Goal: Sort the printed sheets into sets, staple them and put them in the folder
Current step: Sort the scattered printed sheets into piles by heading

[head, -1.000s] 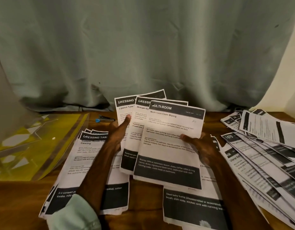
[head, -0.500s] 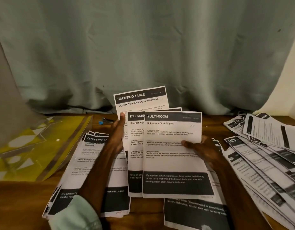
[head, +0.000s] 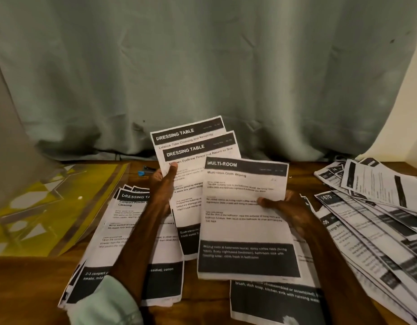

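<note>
Head, left hand (head: 161, 191): I pinch two DRESSING TABLE sheets (head: 198, 146), thumb in front.
Right hand (head: 293, 213): I pinch the MULTI-ROOM sheets (head: 245, 221) at their 3 o'clock edge.
Folder (head: 50, 207): flat on the table (head: 27, 289), 9 o'clock.
Loose sheets (head: 378, 221): fanned at 3 o'clock.

At centre frame, two DRESSING TABLE sheets (head: 198, 148) are held fanned in the left hand (head: 161, 193), the thumb pressed on the front one. A MULTI-ROOM sheet (head: 245, 231) is pinched in the right hand (head: 287, 207), overlapping their right edge. A yellow folder (head: 50, 207) is seen at left on the wooden surface (head: 27, 289); loose sheets (head: 371, 221) are spread at right.
</note>
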The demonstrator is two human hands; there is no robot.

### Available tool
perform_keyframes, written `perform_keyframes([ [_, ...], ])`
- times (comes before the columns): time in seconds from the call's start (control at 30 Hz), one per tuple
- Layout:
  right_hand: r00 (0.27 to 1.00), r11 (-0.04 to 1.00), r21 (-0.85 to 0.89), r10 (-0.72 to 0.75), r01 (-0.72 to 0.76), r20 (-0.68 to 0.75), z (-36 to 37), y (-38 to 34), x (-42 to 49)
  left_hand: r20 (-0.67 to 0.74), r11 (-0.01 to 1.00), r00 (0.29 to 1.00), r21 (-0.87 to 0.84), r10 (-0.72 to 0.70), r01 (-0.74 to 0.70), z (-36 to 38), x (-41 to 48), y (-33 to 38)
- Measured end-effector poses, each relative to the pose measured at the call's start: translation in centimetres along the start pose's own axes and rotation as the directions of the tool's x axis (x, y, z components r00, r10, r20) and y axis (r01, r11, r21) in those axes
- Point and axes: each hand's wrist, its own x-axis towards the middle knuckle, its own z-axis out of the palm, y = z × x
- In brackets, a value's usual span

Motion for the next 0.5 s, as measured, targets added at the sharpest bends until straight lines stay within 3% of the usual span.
perform_keyframes([
  [0.2,0.997,0.998,-0.064,0.027,-0.022,0.074,0.35,-0.25,-0.15,-0.035,0.992,0.999,-0.123,0.024,-0.028,-0.49,0.39,0.22],
  [0.5,1.0,1.0,0.009,-0.023,0.023,0.016,0.85,-0.32,-0.56,-0.015,0.996,1.0,-0.091,-0.014,0.013,0.19,-0.11,0.21],
])
